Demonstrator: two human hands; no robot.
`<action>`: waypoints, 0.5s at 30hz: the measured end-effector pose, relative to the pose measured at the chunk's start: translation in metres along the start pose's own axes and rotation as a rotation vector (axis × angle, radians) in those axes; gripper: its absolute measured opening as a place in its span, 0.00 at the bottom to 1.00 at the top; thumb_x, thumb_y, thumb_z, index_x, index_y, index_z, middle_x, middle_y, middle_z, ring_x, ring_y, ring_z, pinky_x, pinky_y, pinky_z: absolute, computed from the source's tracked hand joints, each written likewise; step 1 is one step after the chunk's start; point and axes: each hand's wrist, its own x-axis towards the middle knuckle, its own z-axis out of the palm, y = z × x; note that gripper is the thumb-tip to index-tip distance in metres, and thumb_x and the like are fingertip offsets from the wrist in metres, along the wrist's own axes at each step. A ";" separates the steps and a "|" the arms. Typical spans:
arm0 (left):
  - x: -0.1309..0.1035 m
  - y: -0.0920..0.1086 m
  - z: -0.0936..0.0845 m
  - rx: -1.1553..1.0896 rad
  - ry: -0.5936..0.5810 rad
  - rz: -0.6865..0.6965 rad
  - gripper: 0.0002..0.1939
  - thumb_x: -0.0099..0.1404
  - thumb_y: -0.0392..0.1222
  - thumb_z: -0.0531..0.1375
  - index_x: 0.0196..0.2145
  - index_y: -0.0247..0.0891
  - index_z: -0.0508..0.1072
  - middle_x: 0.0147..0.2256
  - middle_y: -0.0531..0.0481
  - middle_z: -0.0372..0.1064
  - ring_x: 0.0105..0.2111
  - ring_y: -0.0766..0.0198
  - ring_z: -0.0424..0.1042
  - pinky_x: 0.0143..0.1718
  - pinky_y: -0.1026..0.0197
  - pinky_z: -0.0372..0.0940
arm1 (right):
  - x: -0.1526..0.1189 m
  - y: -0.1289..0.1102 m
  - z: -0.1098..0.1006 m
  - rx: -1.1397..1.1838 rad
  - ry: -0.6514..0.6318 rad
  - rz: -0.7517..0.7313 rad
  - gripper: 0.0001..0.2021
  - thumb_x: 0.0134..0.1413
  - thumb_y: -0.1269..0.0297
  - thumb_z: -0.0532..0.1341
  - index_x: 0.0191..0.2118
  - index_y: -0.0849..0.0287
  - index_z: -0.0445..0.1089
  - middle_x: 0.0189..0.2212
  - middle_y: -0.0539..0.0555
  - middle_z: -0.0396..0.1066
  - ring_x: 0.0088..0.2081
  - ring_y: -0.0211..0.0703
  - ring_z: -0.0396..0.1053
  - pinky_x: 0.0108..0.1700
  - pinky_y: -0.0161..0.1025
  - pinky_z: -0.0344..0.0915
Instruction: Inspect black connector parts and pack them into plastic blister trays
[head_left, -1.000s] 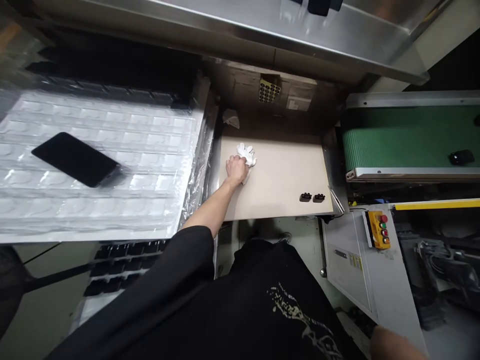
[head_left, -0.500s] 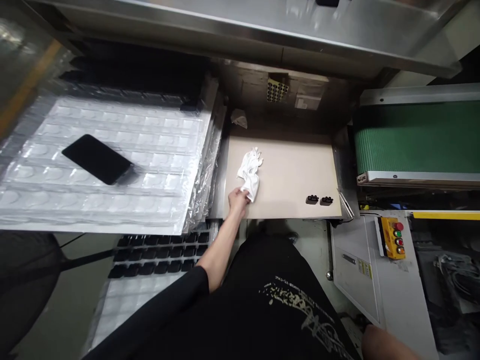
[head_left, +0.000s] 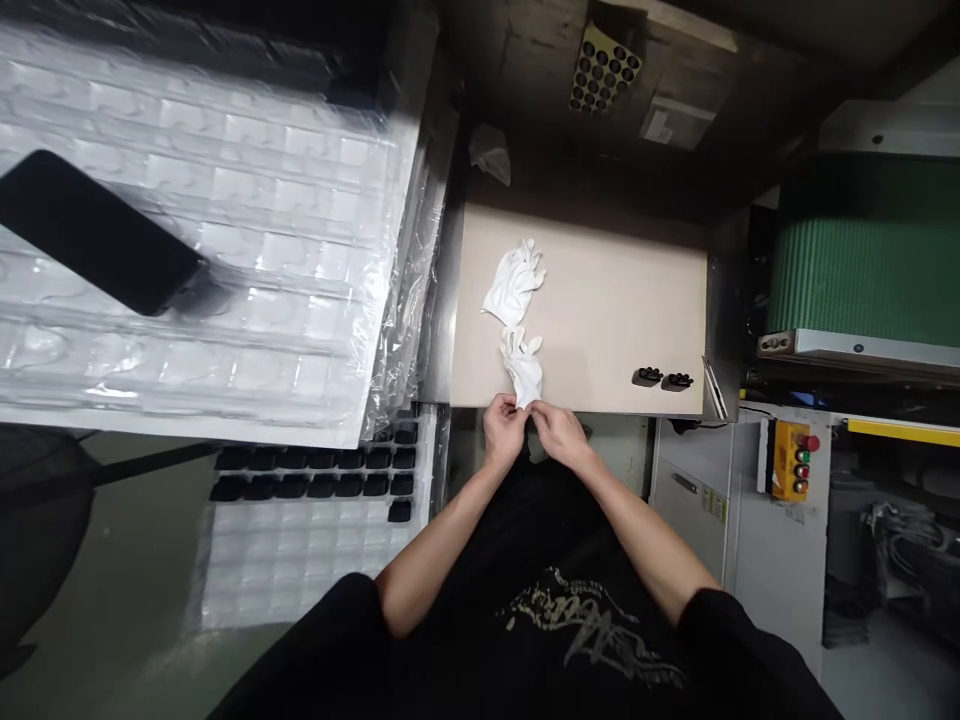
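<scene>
A white glove [head_left: 523, 368] hangs between my two hands at the front edge of the beige work surface [head_left: 600, 300], its fingers pointing away from me. My left hand [head_left: 504, 428] pinches the left side of its cuff. The right side of the cuff is gripped by my right hand [head_left: 559, 430], fingers closed. Just beyond lies a second white glove [head_left: 515, 283], flat on the surface. Two small black parts [head_left: 648, 376] stand near the front right corner.
Stacked clear plastic trays [head_left: 300, 250] with a dark phone [head_left: 97, 230] on top stand to the left. On the right are a green conveyor belt [head_left: 870, 250] and a yellow button box [head_left: 792, 460]. A sheet of round stickers [head_left: 604, 70] lies at the back.
My right hand has come up from the lower right and taken hold of the cuff. One glove has come toward me, apart from the other. The view has shifted closer.
</scene>
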 end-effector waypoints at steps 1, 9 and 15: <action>-0.002 0.001 -0.002 0.038 0.002 0.025 0.11 0.59 0.47 0.65 0.34 0.39 0.69 0.33 0.49 0.74 0.34 0.62 0.75 0.38 0.62 0.69 | 0.001 0.001 0.005 -0.032 0.021 0.004 0.19 0.72 0.61 0.50 0.51 0.53 0.78 0.35 0.57 0.79 0.38 0.50 0.75 0.42 0.41 0.63; -0.018 0.013 -0.017 0.288 -0.278 0.185 0.07 0.61 0.41 0.63 0.28 0.39 0.69 0.25 0.55 0.68 0.25 0.66 0.66 0.32 0.63 0.60 | 0.020 0.009 0.013 0.251 0.102 0.090 0.08 0.63 0.66 0.55 0.40 0.53 0.71 0.22 0.47 0.68 0.26 0.42 0.65 0.34 0.37 0.60; -0.018 0.036 -0.012 0.310 -0.327 0.315 0.07 0.65 0.43 0.61 0.31 0.39 0.69 0.26 0.55 0.68 0.25 0.66 0.62 0.32 0.62 0.60 | 0.034 0.010 0.008 1.291 0.351 0.106 0.09 0.45 0.67 0.68 0.34 0.56 0.69 0.26 0.46 0.74 0.30 0.38 0.72 0.36 0.35 0.71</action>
